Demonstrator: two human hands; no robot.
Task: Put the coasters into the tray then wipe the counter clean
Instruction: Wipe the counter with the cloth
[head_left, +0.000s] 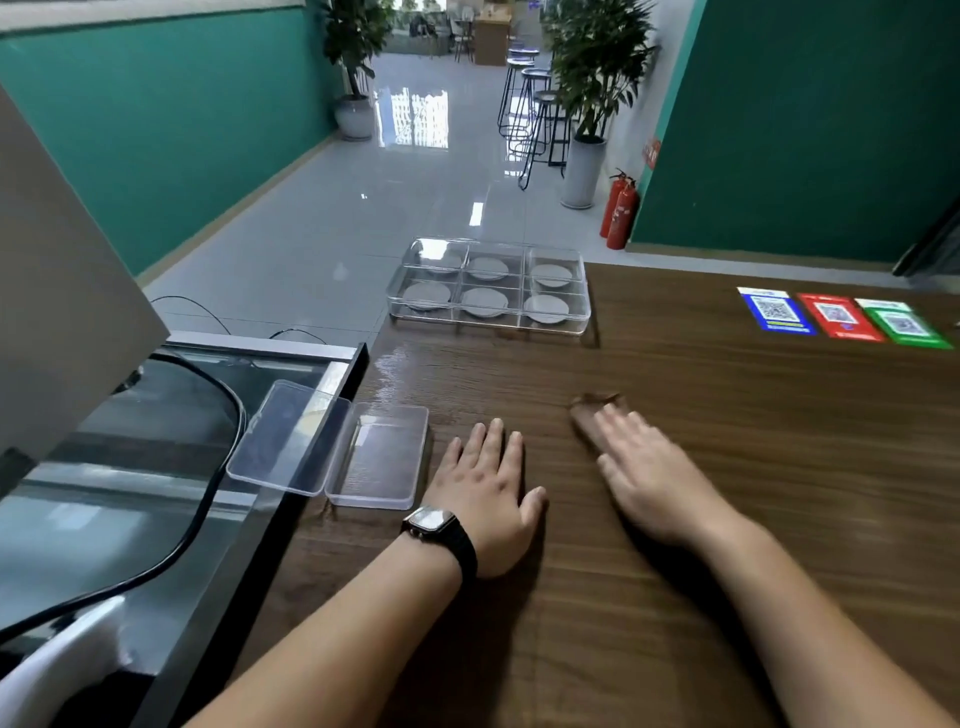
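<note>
With six coasters (485, 301) already in the tray (586, 317) beyond our fingertips, wiping remains. Our left hand (485, 493) lies flat and empty; our blurred right hand (644, 467) spreads open over the counter (727, 415).

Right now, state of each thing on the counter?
tray: six compartments, a coaster in each
small clear box: open, empty, lid hinged back off the counter edge
counter: wet streak near its left edge
left hand: flat, empty
right hand: blurred, on brown cloth

Bare counter (675, 415) mid-right — tray (488, 286) far, open box (379, 457) left
</note>
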